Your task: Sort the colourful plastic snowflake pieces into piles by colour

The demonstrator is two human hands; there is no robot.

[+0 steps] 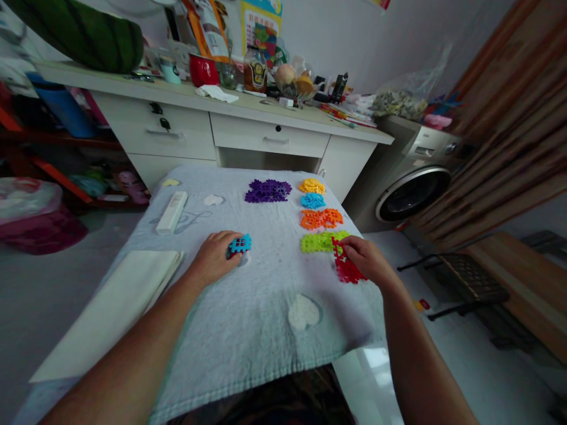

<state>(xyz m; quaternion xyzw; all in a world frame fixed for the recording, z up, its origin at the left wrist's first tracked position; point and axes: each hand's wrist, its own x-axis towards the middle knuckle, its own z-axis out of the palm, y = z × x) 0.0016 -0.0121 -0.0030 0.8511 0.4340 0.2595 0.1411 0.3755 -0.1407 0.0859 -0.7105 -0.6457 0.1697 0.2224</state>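
Observation:
My left hand [215,258] rests on the pale blue towel [248,319], its fingers closed on a small blue snowflake piece [240,244]. My right hand [367,260] pinches a red snowflake piece [338,250] at the top of a red pile [348,271] near the towel's right edge. Beyond it lie sorted piles in a column: green [319,241], orange [321,218], blue [312,200] and yellow [312,186]. A purple pile [268,190] sits to their left.
A white remote-like bar [172,211] and a folded cream cloth [119,301] lie on the left of the towel. A white desk [212,127] crowded with jars and fruit stands behind. A washing machine [411,183] is at the right.

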